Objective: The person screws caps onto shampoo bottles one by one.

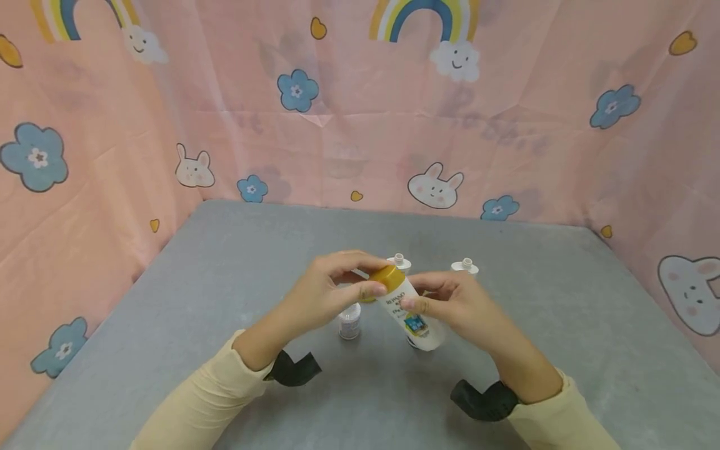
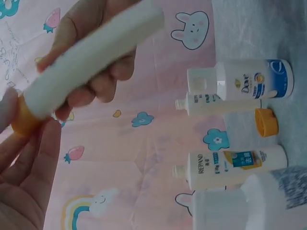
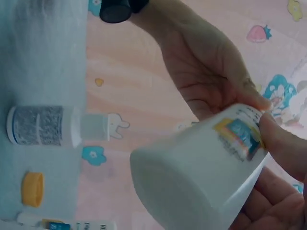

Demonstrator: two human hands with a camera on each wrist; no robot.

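Note:
A white REPAND bottle (image 1: 423, 332) with a yellow cap (image 1: 389, 279) is held tilted above the table, cap end up and to the left. My left hand (image 1: 323, 287) pinches the cap between thumb and fingers. The bottle's body is gripped by my right hand (image 1: 464, 306), its thumb across the label. In the right wrist view the base of this bottle (image 3: 177, 177) faces the camera. Whether the cap sits fully on the neck cannot be told, since fingers cover part of the joint.
Two capless REPAND bottles, one nearer (image 2: 225, 167) and one partly hidden (image 2: 194, 104), stand on the grey table (image 1: 270, 244). A Dove bottle (image 2: 244, 79), a loose yellow cap (image 3: 32, 189) and a white bottle with dense print (image 3: 43, 125) stand near them. Patterned pink cloth (image 1: 349, 144) surrounds the table.

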